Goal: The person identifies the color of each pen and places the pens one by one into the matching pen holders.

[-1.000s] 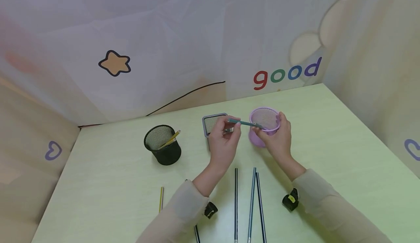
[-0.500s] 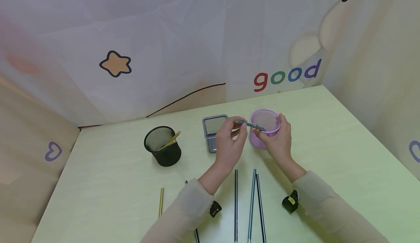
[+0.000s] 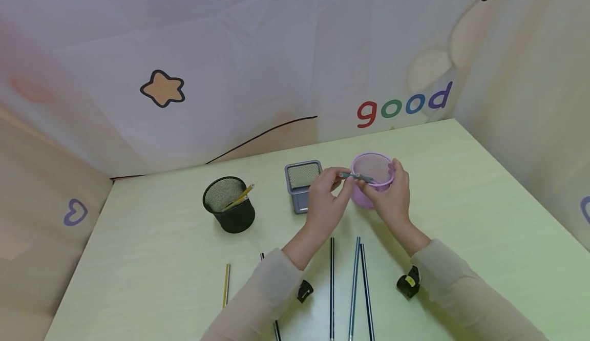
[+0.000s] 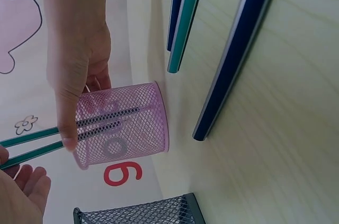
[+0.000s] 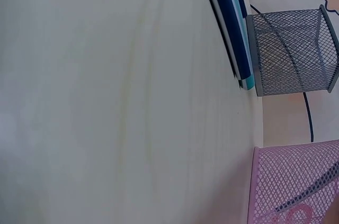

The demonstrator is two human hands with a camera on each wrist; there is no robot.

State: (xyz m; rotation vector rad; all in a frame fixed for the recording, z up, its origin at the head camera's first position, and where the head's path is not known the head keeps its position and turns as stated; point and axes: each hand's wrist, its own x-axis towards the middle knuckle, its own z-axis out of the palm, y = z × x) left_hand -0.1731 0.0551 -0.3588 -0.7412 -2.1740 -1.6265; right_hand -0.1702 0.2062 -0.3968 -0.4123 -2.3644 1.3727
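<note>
- By a closed thumb-and-finger pinch of the left hand (image 3: 323, 196), one green pencil (image 4: 39, 151) is being held near its top, its lower part being enclosed by the pink cup (image 4: 151, 121).
- Light, stiff, smooth handling is being expected; the upper end is being favoured.
- Beyond, the cup, likely easily tipped, is being gripped near its rim by the right hand (image 3: 393, 197).

left hand (image 4: 24, 197): cut off, left wrist view | yellow pencil (image 3: 226, 284): lower end behind sleeve (image 3: 260, 300)

Left cup (image 3: 236, 221), middle cup (image 3: 301, 201) and right cup (image 3: 361, 198) form a row; loose pencils (image 3: 332, 279) lie before them; two pencils (image 4: 37, 152) reach inside the right cup.
</note>
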